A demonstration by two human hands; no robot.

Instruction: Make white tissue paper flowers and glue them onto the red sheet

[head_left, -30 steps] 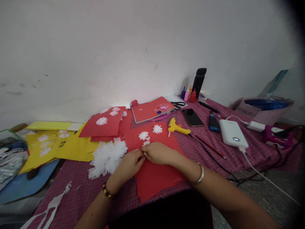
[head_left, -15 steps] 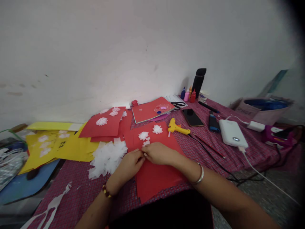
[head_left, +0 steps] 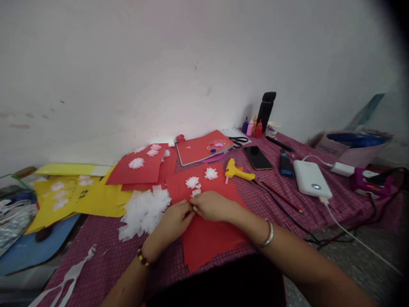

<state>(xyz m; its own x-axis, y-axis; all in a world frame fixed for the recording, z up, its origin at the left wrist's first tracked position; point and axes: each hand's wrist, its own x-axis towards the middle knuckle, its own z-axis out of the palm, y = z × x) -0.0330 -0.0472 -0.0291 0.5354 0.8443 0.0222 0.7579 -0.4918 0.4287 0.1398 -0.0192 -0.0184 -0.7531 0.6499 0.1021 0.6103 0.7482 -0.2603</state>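
Observation:
My left hand (head_left: 176, 218) and my right hand (head_left: 213, 206) meet fingertip to fingertip above the red paper (head_left: 212, 238). Both are closed in a pinch; whatever lies between the fingers is hidden or too small to make out. Just beyond the fingertips, small white paper pieces (head_left: 196, 193) lie on the red sheet. Farther up that sheet are two ruffled white paper flowers, one on the left (head_left: 192, 182) and one on the right (head_left: 211, 173). A heap of white paper pieces (head_left: 145, 213) lies beside my left hand. The yellow glue gun (head_left: 239, 171) rests at the sheet's upper right.
Red sheets with white flowers (head_left: 140, 170) and yellow sheets (head_left: 99, 198) lie to the left. Rightward are a phone (head_left: 258, 157), a red pencil (head_left: 283, 197), a white power bank (head_left: 312, 179) and cables. Paint bottles (head_left: 251, 127) and a black flask (head_left: 266, 111) stand near the wall.

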